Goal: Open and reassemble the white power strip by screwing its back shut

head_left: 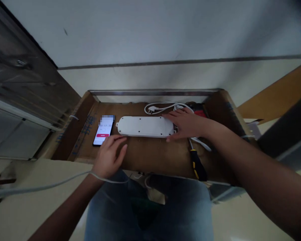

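Note:
A white power strip [144, 126] lies face down on a flat cardboard sheet [150, 155], screw holes showing on its back. My right hand [188, 124] rests on the strip's right end, fingers stretched out and flat. My left hand [109, 156] lies on the cardboard in front of the strip's left end, fingers extended, with nothing in it. A lit phone [103, 131] sits just beyond my left fingertips. The strip's white cord and plug [163, 107] coil behind it.
A screwdriver with a black and yellow handle [197, 164] lies on the cardboard under my right forearm. A red object [200, 112] shows behind my right hand. Cardboard flaps rise at both sides. A white cable [40, 186] runs off left across my wrist.

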Demonstrator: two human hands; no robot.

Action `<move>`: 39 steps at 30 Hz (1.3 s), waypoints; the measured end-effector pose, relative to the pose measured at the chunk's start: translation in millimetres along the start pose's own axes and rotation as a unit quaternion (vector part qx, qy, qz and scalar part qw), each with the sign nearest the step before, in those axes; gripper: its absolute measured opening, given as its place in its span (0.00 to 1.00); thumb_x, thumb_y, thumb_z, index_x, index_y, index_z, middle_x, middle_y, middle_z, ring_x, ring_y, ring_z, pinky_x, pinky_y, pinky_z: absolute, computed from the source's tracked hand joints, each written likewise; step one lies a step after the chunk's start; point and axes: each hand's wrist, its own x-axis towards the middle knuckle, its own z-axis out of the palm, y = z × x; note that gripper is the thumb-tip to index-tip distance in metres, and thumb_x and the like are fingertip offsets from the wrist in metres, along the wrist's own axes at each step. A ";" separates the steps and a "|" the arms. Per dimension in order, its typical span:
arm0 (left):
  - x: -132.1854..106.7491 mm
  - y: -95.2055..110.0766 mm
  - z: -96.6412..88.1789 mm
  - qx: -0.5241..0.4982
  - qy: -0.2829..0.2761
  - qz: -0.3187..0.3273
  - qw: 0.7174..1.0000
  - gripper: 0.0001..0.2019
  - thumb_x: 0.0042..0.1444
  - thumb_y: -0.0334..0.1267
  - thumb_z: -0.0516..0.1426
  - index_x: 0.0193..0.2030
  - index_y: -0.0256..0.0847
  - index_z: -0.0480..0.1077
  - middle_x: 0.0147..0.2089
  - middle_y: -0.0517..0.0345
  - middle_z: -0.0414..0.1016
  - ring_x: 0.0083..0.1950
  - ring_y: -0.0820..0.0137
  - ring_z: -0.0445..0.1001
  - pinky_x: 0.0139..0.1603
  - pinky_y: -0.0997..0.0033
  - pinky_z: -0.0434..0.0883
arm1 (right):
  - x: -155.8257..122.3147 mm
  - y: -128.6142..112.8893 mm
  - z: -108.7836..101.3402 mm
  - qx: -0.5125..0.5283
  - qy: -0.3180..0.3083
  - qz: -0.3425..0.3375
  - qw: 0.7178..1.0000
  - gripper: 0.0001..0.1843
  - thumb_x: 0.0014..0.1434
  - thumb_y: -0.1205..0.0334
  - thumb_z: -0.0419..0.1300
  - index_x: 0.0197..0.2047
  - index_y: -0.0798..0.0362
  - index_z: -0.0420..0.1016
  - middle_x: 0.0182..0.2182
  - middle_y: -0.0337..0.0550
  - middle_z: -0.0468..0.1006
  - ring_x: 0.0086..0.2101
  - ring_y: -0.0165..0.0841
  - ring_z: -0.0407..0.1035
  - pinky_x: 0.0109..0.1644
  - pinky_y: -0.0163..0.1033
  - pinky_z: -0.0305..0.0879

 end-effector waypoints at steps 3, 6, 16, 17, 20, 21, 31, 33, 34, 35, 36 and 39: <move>-26.4 11.9 24.4 0.055 0.027 -0.047 0.997 0.19 0.72 0.44 0.54 0.64 0.38 0.71 0.66 0.38 0.70 0.67 0.50 0.69 0.70 0.44 0.69 | 0.5 0.0 -2.0 0.020 0.001 0.005 1.000 0.61 0.55 0.21 0.60 0.78 0.56 0.59 0.70 0.63 0.68 0.70 0.63 0.61 0.76 0.68 0.49; -27.4 13.2 39.0 0.080 0.021 -0.079 0.993 0.23 0.70 0.42 0.54 0.67 0.34 0.67 0.70 0.34 0.66 0.71 0.45 0.66 0.73 0.38 0.67 | 0.3 0.4 -7.6 0.035 0.005 0.007 0.999 0.56 0.60 0.24 0.57 0.79 0.54 0.58 0.73 0.60 0.64 0.72 0.60 0.59 0.77 0.67 0.49; -19.7 30.5 59.6 0.009 0.027 -0.069 0.997 0.23 0.70 0.39 0.52 0.67 0.34 0.67 0.71 0.35 0.68 0.74 0.50 0.67 0.77 0.42 0.66 | 0.9 -0.2 -17.4 0.049 0.020 -0.011 0.999 0.45 0.65 0.32 0.58 0.75 0.53 0.65 0.71 0.59 0.69 0.69 0.57 0.65 0.74 0.63 0.58; -19.3 35.7 63.4 0.004 0.027 -0.067 0.997 0.24 0.70 0.40 0.52 0.70 0.34 0.65 0.73 0.35 0.67 0.75 0.49 0.65 0.78 0.41 0.65 | 0.9 0.2 -18.3 0.049 0.022 -0.016 0.998 0.44 0.66 0.34 0.58 0.74 0.53 0.66 0.70 0.59 0.70 0.69 0.55 0.66 0.73 0.61 0.59; -15.1 51.4 71.8 -0.014 0.015 -0.060 0.998 0.28 0.70 0.41 0.53 0.74 0.35 0.60 0.75 0.36 0.63 0.78 0.48 0.62 0.79 0.39 0.64 | 1.1 2.4 -21.3 0.048 0.029 -0.030 0.998 0.39 0.68 0.38 0.56 0.73 0.54 0.67 0.67 0.58 0.74 0.66 0.51 0.70 0.70 0.54 0.64; -13.1 56.2 73.6 -0.020 0.009 -0.055 0.998 0.29 0.70 0.41 0.53 0.75 0.35 0.59 0.75 0.36 0.63 0.78 0.48 0.62 0.79 0.39 0.63 | 1.4 3.0 -22.2 0.048 0.031 -0.034 0.998 0.38 0.69 0.39 0.56 0.73 0.55 0.67 0.66 0.57 0.75 0.64 0.49 0.71 0.69 0.52 0.65; 2.8 89.4 80.5 -0.065 -0.035 0.007 0.997 0.31 0.72 0.47 0.55 0.77 0.38 0.56 0.74 0.38 0.63 0.77 0.49 0.61 0.79 0.41 0.64 | 1.1 0.7 -27.3 0.063 0.038 -0.027 0.997 0.31 0.70 0.45 0.57 0.66 0.58 0.74 0.59 0.58 0.80 0.56 0.44 0.76 0.61 0.43 0.68; 6.9 95.5 81.4 -0.060 -0.046 0.018 0.997 0.32 0.71 0.48 0.56 0.76 0.37 0.57 0.73 0.37 0.65 0.77 0.49 0.62 0.78 0.40 0.64 | 0.2 0.9 -28.0 0.069 0.043 -0.014 0.997 0.32 0.71 0.45 0.57 0.68 0.58 0.72 0.58 0.57 0.81 0.56 0.44 0.77 0.60 0.43 0.68; 9.0 98.6 82.0 -0.059 -0.052 0.021 0.997 0.32 0.71 0.48 0.57 0.76 0.36 0.57 0.73 0.37 0.65 0.76 0.48 0.62 0.78 0.40 0.65 | -0.1 1.2 -28.1 0.071 0.044 -0.007 0.996 0.32 0.71 0.46 0.57 0.69 0.58 0.72 0.57 0.57 0.82 0.55 0.44 0.77 0.60 0.43 0.68; 10.8 101.6 82.8 -0.059 -0.058 0.026 0.996 0.32 0.71 0.48 0.57 0.76 0.36 0.58 0.73 0.38 0.65 0.76 0.49 0.62 0.78 0.41 0.65 | -0.3 1.6 -28.1 0.073 0.044 -0.001 0.996 0.32 0.71 0.46 0.57 0.69 0.58 0.72 0.56 0.56 0.82 0.54 0.43 0.77 0.59 0.43 0.68; 12.5 104.3 83.8 -0.060 -0.062 0.031 0.996 0.32 0.71 0.47 0.57 0.76 0.36 0.58 0.73 0.38 0.65 0.76 0.49 0.62 0.78 0.41 0.65 | -0.2 2.1 -27.9 0.075 0.043 0.005 0.996 0.31 0.71 0.47 0.58 0.69 0.58 0.72 0.56 0.56 0.82 0.54 0.43 0.77 0.59 0.42 0.69; 16.7 110.6 87.1 -0.059 -0.069 0.051 0.995 0.31 0.70 0.45 0.58 0.76 0.37 0.59 0.73 0.39 0.65 0.75 0.48 0.62 0.78 0.40 0.65 | 0.8 4.3 -26.6 0.078 0.043 0.016 0.996 0.28 0.71 0.48 0.58 0.65 0.57 0.75 0.57 0.55 0.82 0.54 0.42 0.77 0.59 0.42 0.68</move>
